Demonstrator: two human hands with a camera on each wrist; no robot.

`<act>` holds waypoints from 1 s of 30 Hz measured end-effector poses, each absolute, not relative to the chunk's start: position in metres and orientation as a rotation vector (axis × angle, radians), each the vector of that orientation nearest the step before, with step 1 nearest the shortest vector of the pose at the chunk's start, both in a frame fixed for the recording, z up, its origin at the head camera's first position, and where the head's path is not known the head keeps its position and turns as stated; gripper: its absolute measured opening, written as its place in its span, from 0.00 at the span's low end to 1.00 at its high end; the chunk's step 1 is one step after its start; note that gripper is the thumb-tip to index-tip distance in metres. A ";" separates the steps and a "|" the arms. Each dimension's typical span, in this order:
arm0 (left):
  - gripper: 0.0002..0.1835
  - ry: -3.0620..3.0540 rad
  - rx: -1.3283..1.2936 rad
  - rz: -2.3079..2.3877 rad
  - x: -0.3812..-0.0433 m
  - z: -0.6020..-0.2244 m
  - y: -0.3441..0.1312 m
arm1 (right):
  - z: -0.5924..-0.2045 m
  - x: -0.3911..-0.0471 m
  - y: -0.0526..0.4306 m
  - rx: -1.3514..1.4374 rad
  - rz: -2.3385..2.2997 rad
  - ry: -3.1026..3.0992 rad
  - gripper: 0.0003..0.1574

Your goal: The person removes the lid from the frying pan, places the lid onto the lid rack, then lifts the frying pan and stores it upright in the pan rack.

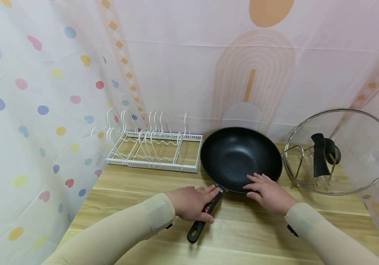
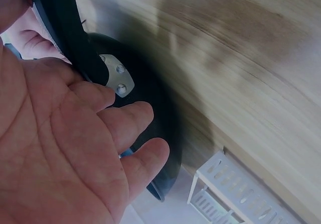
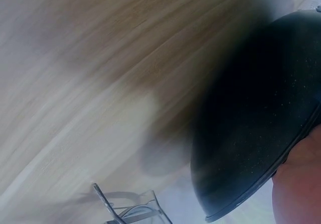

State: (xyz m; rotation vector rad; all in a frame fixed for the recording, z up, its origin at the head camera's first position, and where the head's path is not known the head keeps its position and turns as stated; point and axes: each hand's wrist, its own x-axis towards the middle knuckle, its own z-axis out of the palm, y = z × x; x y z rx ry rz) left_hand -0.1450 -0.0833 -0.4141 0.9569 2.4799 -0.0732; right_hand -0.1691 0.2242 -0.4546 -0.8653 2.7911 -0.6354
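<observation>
A black wok [image 1: 239, 158] sits on the wooden table, its long black handle [image 1: 195, 231] pointing toward me. My left hand [image 1: 190, 203] rests over the handle near its base, thumb lying across it. In the left wrist view, the left hand's [image 2: 70, 133] lower fingers extend loosely beside the riveted handle mount [image 2: 118, 76], not wrapped round it. With fingers extended, my right hand [image 1: 270, 194] touches the wok's near right rim. The right wrist view shows the wok's dark outer side [image 3: 251, 118] and only part of that hand [image 3: 301, 184].
A white dish rack [image 1: 163, 167] with upright wire loops stands left of the wok. To the right, a glass lid [image 1: 361, 147] with a black handle [image 1: 320, 156] leans upright in a metal wire stand [image 1: 297, 165]. Patterned curtains [image 1: 176, 66] hang behind the table.
</observation>
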 end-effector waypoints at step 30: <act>0.51 2.445 0.989 -0.056 -0.138 -0.411 -0.076 | -0.455 -0.172 0.233 -0.762 -0.693 2.835 0.23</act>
